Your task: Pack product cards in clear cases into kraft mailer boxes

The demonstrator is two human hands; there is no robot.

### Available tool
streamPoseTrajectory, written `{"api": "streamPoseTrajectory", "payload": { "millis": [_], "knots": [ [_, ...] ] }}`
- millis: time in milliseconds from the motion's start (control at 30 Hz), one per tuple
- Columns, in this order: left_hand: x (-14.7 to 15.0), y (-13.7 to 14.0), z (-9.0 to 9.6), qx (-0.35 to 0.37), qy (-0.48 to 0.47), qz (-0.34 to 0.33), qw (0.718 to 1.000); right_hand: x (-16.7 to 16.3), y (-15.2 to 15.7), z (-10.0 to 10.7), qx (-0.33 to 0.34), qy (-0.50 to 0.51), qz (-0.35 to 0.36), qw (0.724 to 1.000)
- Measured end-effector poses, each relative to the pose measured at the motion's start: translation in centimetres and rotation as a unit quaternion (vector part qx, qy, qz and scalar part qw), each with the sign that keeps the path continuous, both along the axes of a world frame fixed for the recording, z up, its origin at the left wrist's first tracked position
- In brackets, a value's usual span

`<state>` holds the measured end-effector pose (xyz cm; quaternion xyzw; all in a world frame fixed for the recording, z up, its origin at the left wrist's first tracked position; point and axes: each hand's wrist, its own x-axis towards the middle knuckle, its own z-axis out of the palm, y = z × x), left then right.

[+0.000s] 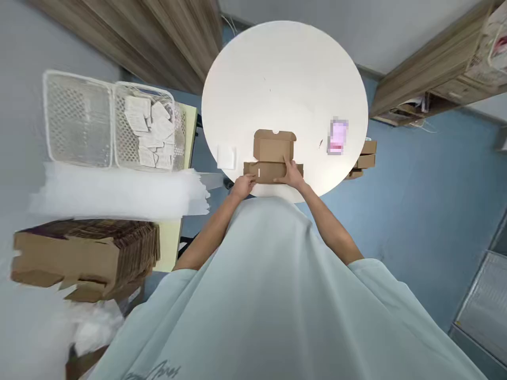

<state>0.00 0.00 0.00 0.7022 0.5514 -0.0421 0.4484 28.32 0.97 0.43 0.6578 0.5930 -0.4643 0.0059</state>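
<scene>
- Your box [273, 150] lies opened out at the lower middle of the white table [285, 74], its lower panel close to the rim nearest you. A hard pull towards your body could drag it over that rim.
- Your left hand [243, 186] is at the box's lower left corner, fingers bent at the edge. You can't tell from this view whether they pinch the card or only touch it; if they only touch, that corner could slip when pressed.
- Your right hand [292, 174] isn't closed: thumb and finger spread over the right part of the lower panel, near the fold. Uneven pressure there could crease the card off its line, or skew the box on the smooth top.
- The side flaps stick out at both ends; one caught under a palm could bend wrongly or tear.
- A white packet [226, 158] sits just left of the box, near the table's edge. A wide swing of your left wrist could knock it to the floor.
- The phone [337, 136], right of centre, lies well apart, so the risk to it looks small.
</scene>
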Motion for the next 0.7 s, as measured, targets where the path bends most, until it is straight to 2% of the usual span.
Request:
{"api": "streamPoseTrajectory", "payload": {
  "millis": [167,300,367,567,700],
  "knots": [
    [0.6,-0.7,-0.3,0.01,0.02,0.086,0.996,0.1,-2.4,0.2,-0.015,-0.006,0.012,1.0],
    [1.6,-1.2,0.0,-0.002,0.018,0.163,0.987,0.1,-2.6,0.5,-0.023,-0.011,0.0,1.0],
    [2.0,-1.0,0.4,0.003,0.032,0.154,0.988,0.0,-2.5,0.7,-0.027,-0.014,-0.003,1.0],
    [3.0,-0.3,2.3,0.011,0.123,0.045,0.991,-0.3,-2.2,1.3,-0.033,-0.021,0.002,0.999],
    [3.6,0.2,3.2,0.009,0.146,0.01,0.989,-0.3,-2.1,1.5,-0.034,-0.028,0.004,0.999]
  ]
}}
